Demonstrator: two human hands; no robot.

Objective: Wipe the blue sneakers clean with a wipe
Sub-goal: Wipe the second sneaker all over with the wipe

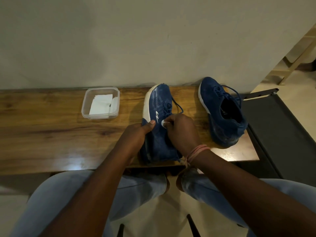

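On sneaker (159, 106): white logo (158, 115), unreadable.

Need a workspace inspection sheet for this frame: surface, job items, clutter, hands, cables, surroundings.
Surface: wooden bench, glossy, against a wall.
Job's things: near sneaker tipped on its side, white sole facing left; far sneaker upright to its right, laces loose, pale dust on its heel. Wipe pressed on the near sneaker's side. Clear tub holds spare white wipes.
Clutter: nothing seen.
Grippers: left hand steadies the near sneaker at its sole edge; right hand pinches the wipe; pink thread band on that wrist.
Cables: nothing seen.
Surroundings: plain wall; dark stand right of the bench; pale floor.
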